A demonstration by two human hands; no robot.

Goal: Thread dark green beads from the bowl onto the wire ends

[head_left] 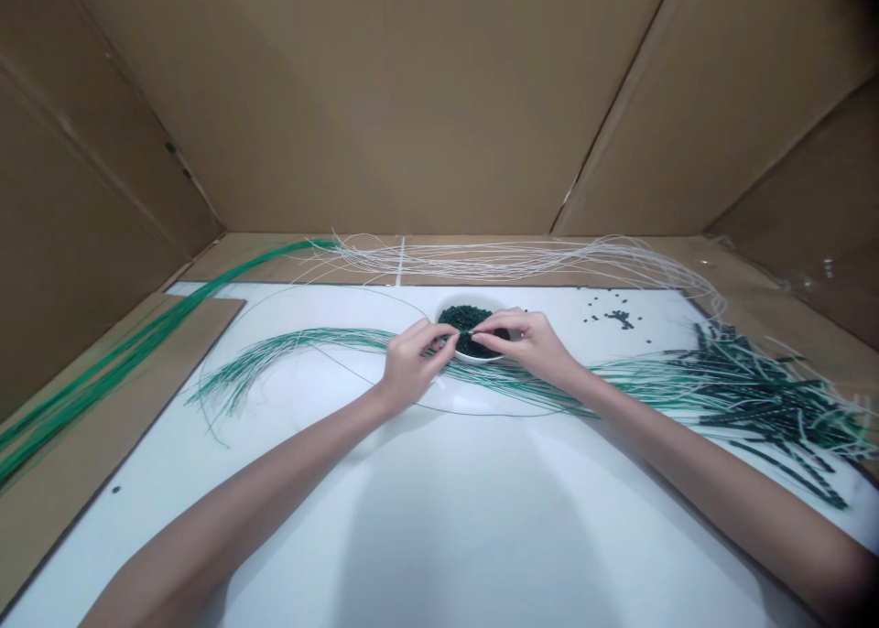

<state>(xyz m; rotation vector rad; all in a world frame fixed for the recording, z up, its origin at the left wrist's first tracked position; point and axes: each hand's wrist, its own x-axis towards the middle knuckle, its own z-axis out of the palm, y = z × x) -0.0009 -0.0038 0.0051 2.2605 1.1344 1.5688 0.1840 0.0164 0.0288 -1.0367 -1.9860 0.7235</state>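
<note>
Over a white bowl [473,358] of small dark green beads [467,317], my two hands meet with fingertips almost touching. My left hand [414,358] is closed in a pinch, and a thin green strand [385,292] curves up to it. My right hand [526,342] is pinched too, above the beads; what sits between its fingertips is too small to make out. A bundle of thin green and white strands [330,337] passes under both forearms. Its right end carries many dark green beaded lengths [762,390].
White strands [481,260] lie along the back edge. A thick green bundle [137,346] runs down the left side. Loose dark beads [620,319] are scattered right of the bowl, and one dark bead [116,490] lies at the left. Cardboard walls [412,106] enclose the white board [453,518].
</note>
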